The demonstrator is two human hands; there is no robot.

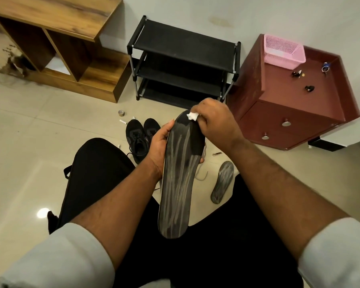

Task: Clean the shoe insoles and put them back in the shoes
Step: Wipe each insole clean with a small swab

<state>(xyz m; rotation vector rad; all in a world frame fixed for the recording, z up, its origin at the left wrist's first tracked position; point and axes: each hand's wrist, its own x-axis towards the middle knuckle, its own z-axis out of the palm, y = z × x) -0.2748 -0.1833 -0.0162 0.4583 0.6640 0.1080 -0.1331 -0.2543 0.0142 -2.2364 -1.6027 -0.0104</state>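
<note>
While the insole is held up over the lap, toe end away, the left hand curls its grip round its edge to steady it, and the right hand pinches a white tissue against the toe, likely to wipe it. The second insole lies on the floor, near the black shoes it must return to.

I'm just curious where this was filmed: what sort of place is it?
Most likely a home, perhaps near the entrance. A black shoe rack stands against the wall between a wooden shelf unit and a reddish-brown drawer cabinet, and a pair of black shoes sits on the tiled floor.
</note>
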